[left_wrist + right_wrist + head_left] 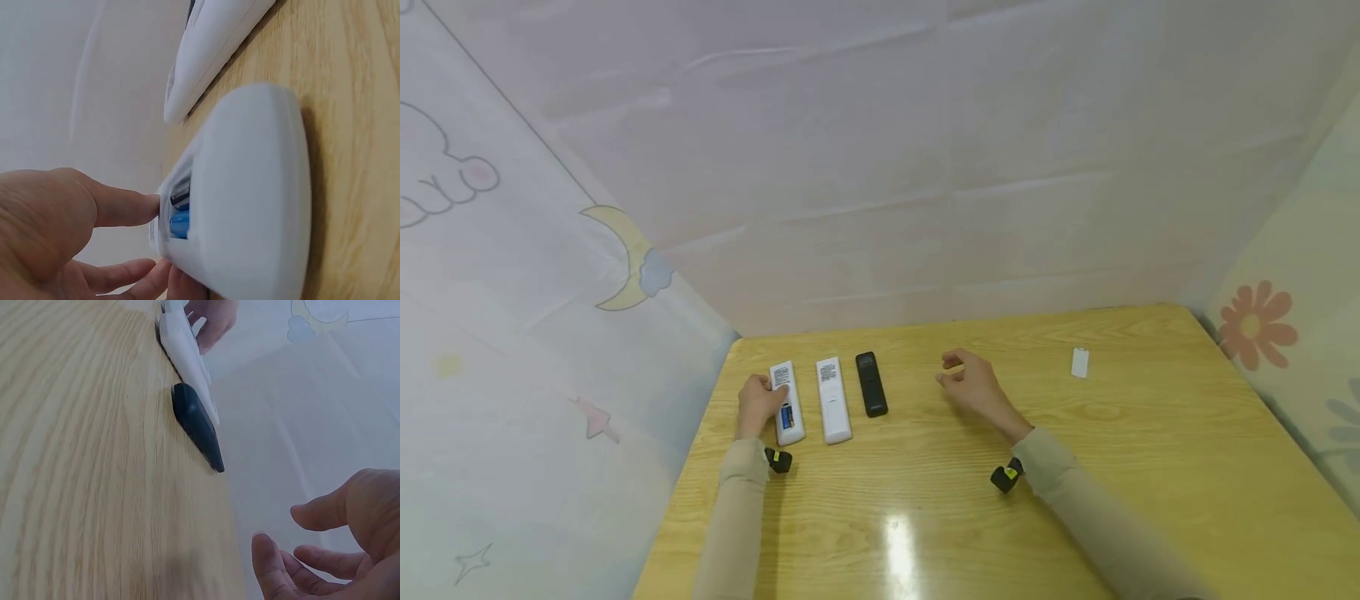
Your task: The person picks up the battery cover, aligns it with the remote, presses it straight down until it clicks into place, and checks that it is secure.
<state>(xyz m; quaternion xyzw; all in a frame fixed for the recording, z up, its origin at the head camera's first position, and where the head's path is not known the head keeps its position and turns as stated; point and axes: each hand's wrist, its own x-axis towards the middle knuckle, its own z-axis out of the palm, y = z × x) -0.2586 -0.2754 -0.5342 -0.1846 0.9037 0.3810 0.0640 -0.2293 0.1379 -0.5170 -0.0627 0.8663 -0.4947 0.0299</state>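
At the left of the table, my left hand (756, 406) holds a white remote control (259, 194), thumb on its upturned back and fingers along its side. Its battery compartment is uncovered, and a blue battery (179, 224) and a dark-ended battery (180, 195) show inside. Beside it lies a second white remote control (834, 408), its back up and its cover on. To the right of that is a black remote control (871, 383). My right hand (974, 383) hovers right of the black remote with nothing in it, thumb and fingers apart and loosely bent.
A small white battery cover (1079, 362) lies by itself toward the back right of the wooden table (925, 467). Pale fabric walls (880, 208) with printed drawings rise behind the table and at both sides.
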